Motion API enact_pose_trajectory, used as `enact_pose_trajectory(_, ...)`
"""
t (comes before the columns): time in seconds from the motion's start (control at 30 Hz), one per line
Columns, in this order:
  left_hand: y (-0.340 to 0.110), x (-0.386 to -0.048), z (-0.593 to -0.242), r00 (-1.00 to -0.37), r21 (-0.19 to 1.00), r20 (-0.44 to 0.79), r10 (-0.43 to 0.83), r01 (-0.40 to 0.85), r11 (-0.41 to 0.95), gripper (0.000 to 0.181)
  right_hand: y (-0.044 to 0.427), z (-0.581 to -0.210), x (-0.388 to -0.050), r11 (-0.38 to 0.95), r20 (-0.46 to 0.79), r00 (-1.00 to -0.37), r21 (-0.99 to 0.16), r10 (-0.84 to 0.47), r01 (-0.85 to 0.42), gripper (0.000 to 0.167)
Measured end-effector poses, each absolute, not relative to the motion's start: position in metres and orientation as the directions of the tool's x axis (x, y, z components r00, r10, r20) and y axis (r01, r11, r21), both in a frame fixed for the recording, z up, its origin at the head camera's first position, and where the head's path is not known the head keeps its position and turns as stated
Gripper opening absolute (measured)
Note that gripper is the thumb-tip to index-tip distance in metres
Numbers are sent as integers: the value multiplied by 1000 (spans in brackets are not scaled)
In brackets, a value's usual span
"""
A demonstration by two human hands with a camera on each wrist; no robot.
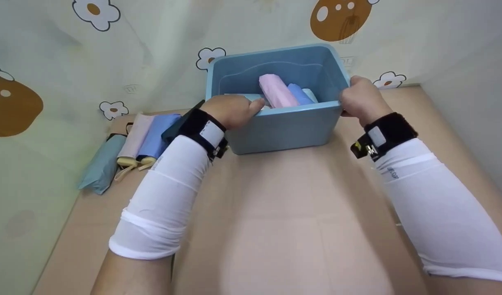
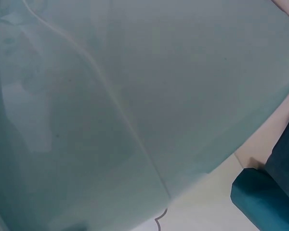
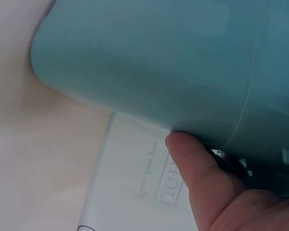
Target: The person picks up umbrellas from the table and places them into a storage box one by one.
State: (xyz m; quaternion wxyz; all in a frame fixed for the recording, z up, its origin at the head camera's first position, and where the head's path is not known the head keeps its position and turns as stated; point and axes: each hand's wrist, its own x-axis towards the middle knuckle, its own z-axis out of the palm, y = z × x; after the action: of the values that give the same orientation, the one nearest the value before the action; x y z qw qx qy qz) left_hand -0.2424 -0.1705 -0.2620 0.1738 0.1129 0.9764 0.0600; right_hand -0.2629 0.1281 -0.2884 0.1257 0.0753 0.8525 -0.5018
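A blue plastic storage bin (image 1: pixel 281 131) stands near the back wall, between my two hands. At its front left corner my left hand (image 1: pixel 233 110) grips the rim, thumb lying over the front edge. The right rim is held by my right hand (image 1: pixel 363 99); in the right wrist view its thumb (image 3: pixel 192 156) presses the bin's outer wall. Inside the bin lie a pink folded umbrella (image 1: pixel 277 90), a blue one (image 1: pixel 300 95) and a pale teal piece partly hidden behind it. The left wrist view shows mostly the bin's wall (image 2: pixel 159 96); the left hand is out of it.
Left of the bin several folded umbrellas lie side by side: teal (image 1: pixel 104 164), pink (image 1: pixel 136 135), blue (image 1: pixel 157 135) and dark green (image 1: pixel 173 133), the last partly behind my left wrist. A patterned cloth (image 1: pixel 165 73) hangs behind. Brown covering (image 1: pixel 284 229) spreads over the table.
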Motion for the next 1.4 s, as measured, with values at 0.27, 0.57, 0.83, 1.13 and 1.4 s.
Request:
enact_pose_trajectory(0.27,-170,-243,-264,-916,185,-313,250,199,962,73,129,-288,-262,491,-293,-956,-832,6,259,66)
enact_pose_trajectory(0.57,-169,-245,-265,-931,110,-254,261,240,965,82,128,-289,-262,482,-271,-963,-843,2,238,63)
enact_pose_trajectory(0.83,-168,-245,-266,-940,72,-245,238,227,971,76,128,-289,-262,475,-270,-963,-847,6,240,62)
enact_pose_trajectory(1.13,-177,-238,-279,-962,179,59,268,274,945,69,128,-288,-263,486,-299,-954,-833,8,264,65)
enact_pose_trajectory(1.4,-204,-235,-288,-939,250,169,300,335,908,66,128,-289,-263,484,-292,-956,-835,12,261,64)
